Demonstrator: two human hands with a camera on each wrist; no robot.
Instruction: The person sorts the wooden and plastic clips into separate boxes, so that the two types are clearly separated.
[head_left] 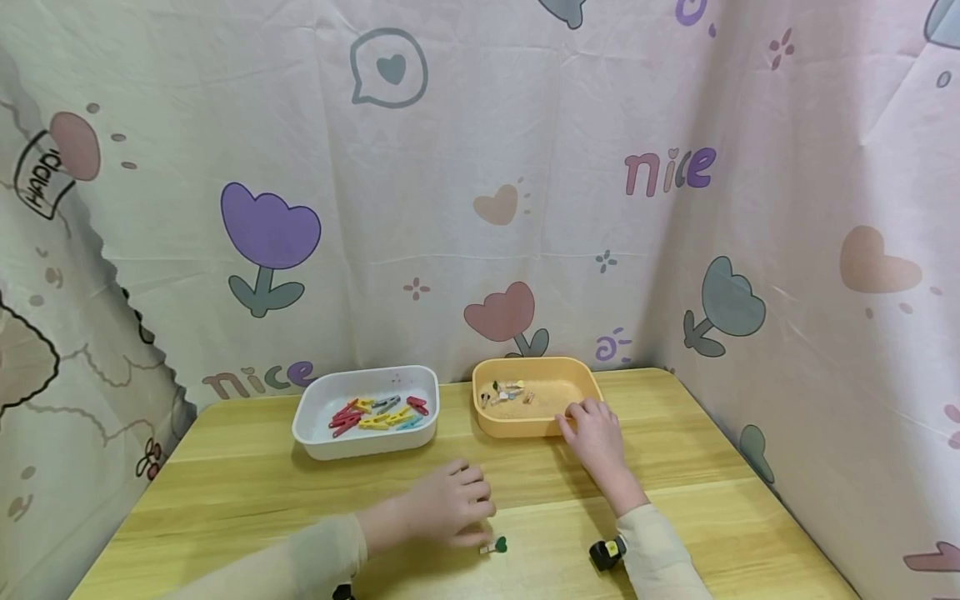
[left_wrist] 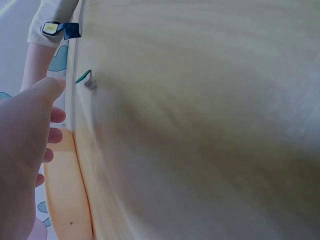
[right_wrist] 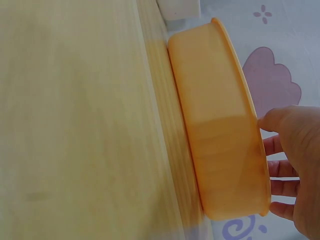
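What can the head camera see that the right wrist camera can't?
Only the head view shows the colourful clothespins lying in the white plastic tray, the small pale clips inside the orange tray, the left hand resting on the table, and the small green-tipped clip lying beside its fingers. Only the right wrist view shows the orange tray's outer side wall close up. Both show the orange plastic tray, the right hand with its fingers over the tray's rim, and the light wooden table.
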